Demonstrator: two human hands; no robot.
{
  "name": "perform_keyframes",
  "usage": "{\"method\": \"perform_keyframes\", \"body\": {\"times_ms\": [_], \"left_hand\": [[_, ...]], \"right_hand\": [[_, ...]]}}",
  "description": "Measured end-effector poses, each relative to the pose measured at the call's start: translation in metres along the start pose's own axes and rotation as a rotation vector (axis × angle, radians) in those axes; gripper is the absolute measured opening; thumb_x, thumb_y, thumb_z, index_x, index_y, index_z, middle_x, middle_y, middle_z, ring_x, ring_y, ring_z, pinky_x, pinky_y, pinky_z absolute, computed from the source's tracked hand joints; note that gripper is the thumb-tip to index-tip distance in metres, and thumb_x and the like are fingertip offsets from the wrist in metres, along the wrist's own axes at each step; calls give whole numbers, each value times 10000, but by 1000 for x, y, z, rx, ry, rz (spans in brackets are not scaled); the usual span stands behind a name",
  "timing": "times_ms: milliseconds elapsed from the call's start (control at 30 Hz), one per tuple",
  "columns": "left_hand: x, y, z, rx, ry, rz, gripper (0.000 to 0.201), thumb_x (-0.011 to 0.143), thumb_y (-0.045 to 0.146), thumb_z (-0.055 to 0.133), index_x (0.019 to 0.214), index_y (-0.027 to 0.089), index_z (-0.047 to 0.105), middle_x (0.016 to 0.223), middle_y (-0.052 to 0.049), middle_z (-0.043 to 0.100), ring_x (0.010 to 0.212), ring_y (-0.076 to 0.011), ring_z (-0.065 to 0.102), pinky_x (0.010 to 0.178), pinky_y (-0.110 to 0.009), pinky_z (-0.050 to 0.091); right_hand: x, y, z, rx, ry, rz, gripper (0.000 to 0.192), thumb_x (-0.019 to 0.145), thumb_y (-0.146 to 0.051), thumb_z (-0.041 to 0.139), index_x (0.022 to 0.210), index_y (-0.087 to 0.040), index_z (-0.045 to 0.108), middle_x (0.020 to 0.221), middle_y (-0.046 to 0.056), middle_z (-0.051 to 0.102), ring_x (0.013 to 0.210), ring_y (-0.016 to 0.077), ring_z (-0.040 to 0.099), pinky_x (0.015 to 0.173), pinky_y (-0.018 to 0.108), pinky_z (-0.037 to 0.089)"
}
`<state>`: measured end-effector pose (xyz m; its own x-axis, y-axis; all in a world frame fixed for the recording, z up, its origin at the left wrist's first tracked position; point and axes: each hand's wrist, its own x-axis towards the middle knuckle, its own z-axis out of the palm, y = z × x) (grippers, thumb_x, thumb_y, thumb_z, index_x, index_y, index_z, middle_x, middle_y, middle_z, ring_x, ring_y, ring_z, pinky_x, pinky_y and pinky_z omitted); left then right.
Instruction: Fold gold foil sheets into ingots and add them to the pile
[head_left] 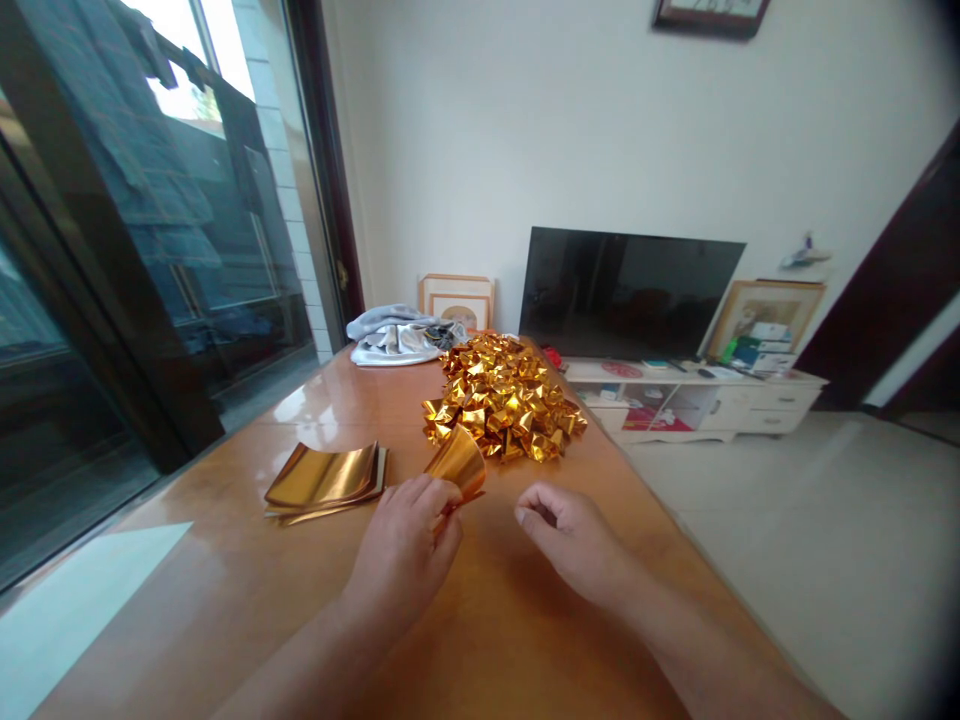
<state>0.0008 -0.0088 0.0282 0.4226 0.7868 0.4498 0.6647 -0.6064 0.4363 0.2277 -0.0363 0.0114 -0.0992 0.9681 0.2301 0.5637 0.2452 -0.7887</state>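
Here the left hand (405, 550) pinches one curled gold foil sheet (459, 462) between its fingertips, lifted just above the wooden table (525, 640), while the right hand (570, 540) rests beside it with fingers loosely curled and holding nothing. The stack of flat gold sheets (326, 480) lies near the left hand, probably for easy picking, and the pile of folded gold pieces (506, 398) sits farther ahead, away from the hands.

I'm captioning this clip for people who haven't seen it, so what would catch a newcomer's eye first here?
The heap of folded gold foil pieces glittering in the middle of the wooden table stands out at once. Just in front of it, the left hand holds a curled gold sheet, with the right hand loosely curled beside it, holding nothing. A flat stack of gold sheets lies to the left.
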Motion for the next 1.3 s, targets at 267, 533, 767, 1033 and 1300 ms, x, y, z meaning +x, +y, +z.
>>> {"method": "perform_keyframes", "body": {"times_ms": [267, 533, 767, 1033, 1300], "left_hand": [[0, 0, 6, 164, -186, 120, 210, 973, 201, 446, 942, 220, 653, 942, -54, 611, 925, -221, 550, 809, -338, 407], [-4, 6, 21, 128, -346, 142, 208, 963, 185, 434, 920, 211, 635, 945, -53, 599, 904, -207, 553, 784, -312, 431], [-5, 5, 14, 7, -417, 53, 92, 877, 167, 518, 857, 202, 602, 921, -37, 620, 881, -194, 558, 739, -275, 420], [-5, -4, 11, -82, -442, -9, 172, 834, 118, 466, 837, 199, 617, 881, -24, 651, 840, -180, 582, 723, -263, 408], [-4, -12, 7, -68, -439, -89, 197, 835, 152, 453, 749, 201, 624, 805, -13, 660, 768, -163, 583, 638, -248, 347]], "right_hand": [[-6, -13, 2, -272, 122, -264, 139, 877, -219, 605, 1015, -224, 614, 1026, 36, 624, 999, 203, 551, 864, 323, 424], [-8, -12, 9, -498, -146, -298, 70, 882, -200, 621, 932, -226, 663, 957, 32, 634, 952, 200, 520, 831, 316, 401], [-3, 1, 6, -534, -203, -261, 87, 861, -159, 598, 836, -212, 663, 873, 22, 641, 874, 171, 533, 744, 278, 361], [-2, 7, 4, -388, -215, -211, 129, 827, -124, 588, 833, -215, 679, 829, 6, 662, 803, 152, 562, 689, 249, 359], [6, 17, 6, -207, -207, -87, 111, 868, -200, 585, 833, -204, 691, 831, 9, 682, 771, 145, 602, 665, 238, 386]]}}
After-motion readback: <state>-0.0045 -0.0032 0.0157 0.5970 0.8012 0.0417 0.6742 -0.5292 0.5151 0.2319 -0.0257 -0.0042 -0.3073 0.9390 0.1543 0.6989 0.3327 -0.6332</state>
